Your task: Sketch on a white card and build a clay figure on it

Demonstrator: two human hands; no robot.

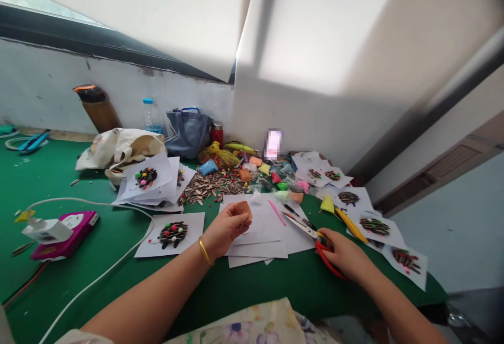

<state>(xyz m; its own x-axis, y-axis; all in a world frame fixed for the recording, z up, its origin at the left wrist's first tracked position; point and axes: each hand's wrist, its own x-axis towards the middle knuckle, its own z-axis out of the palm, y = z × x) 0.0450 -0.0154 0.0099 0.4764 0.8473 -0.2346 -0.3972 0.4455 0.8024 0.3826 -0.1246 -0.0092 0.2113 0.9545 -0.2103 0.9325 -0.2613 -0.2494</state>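
My left hand (228, 226) is curled closed above a stack of white paper sheets (268, 233), pinching a small orange-tan lump (246, 210) at its fingertips. A gold bangle sits on that wrist. My right hand (342, 253) rests on the green table (98, 249) with its fingers through the red handles of a pair of scissors (305, 227); the blades point left over the paper. A pink strip (276, 212) lies on the sheets between the hands.
Paper sheets with seed-and-bead pictures (172, 232) lie left, behind and right (376, 225). A pile of sunflower seeds (208, 186), coloured clay packets (255, 165), bags (188, 131), a bottle (151, 115), a yellow knife (350, 224), a pink device (65, 236) with white cable.
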